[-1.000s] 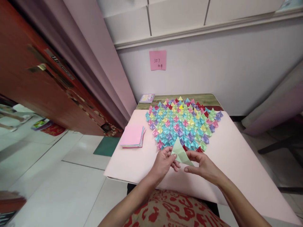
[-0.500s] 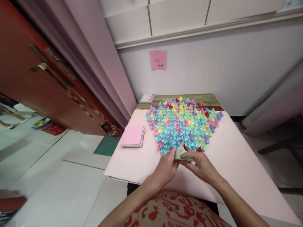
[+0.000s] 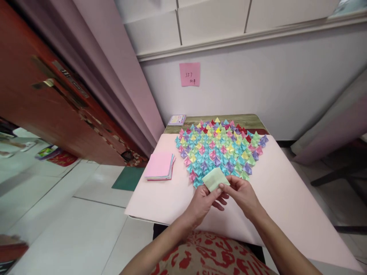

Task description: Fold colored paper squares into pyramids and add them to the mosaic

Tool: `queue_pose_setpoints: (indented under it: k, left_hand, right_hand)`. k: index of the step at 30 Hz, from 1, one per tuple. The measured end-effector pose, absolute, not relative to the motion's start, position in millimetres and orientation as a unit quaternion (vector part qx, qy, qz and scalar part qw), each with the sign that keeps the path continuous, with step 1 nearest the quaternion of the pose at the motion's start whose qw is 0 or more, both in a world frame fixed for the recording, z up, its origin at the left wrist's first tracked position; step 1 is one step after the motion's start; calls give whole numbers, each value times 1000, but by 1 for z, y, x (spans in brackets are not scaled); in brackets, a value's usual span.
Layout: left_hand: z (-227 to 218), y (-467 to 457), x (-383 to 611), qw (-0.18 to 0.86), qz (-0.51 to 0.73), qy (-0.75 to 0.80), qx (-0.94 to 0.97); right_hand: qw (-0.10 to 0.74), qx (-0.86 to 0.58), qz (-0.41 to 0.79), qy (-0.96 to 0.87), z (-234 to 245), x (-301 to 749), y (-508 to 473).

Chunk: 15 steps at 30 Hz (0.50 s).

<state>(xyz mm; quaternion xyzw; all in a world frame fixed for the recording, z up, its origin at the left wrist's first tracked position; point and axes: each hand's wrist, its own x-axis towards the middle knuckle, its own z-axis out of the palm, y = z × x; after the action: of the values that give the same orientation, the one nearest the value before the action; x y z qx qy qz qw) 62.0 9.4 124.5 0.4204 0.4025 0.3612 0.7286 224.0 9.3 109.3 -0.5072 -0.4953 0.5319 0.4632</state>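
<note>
A pale green piece of folded paper (image 3: 215, 179) is held up between my hands, flat side facing me. My left hand (image 3: 203, 202) pinches its lower left edge, with the thumb in front and the other fingers behind. At its lower right corner, my right hand (image 3: 242, 193) grips it between thumb and fingers. Just beyond the paper, many small folded-paper pieces (image 3: 218, 151) in blue, pink, yellow, green, purple and red stand close together on the pink-covered table (image 3: 275, 198).
To the left on the table lies a stack of coloured paper squares (image 3: 159, 166). A small printed packet (image 3: 177, 120) sits at the back left corner. A pink note (image 3: 189, 74) is stuck on the wall behind. A red door (image 3: 65, 88) stands left of the table.
The green paper, earlier bent and partly curled between my fingers, now shows as a flat folded shape facing me. Both hands still hold it. The view has shifted slightly.
</note>
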Motion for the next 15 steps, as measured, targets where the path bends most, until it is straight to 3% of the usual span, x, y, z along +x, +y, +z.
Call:
queue_pose_setpoints:
  k: [4,11,15]
  left_hand:
    - [126,14,61,692,409,445,394]
    - [126,18,61,648,457,443,417]
    - [120,19,60,591,468,444,485]
  right_hand:
    - [477,-529,451,-538,106,223,6]
    - [506,-535,137,-662,118,224,1]
    - [520,-503,27,-690,127,222,-1]
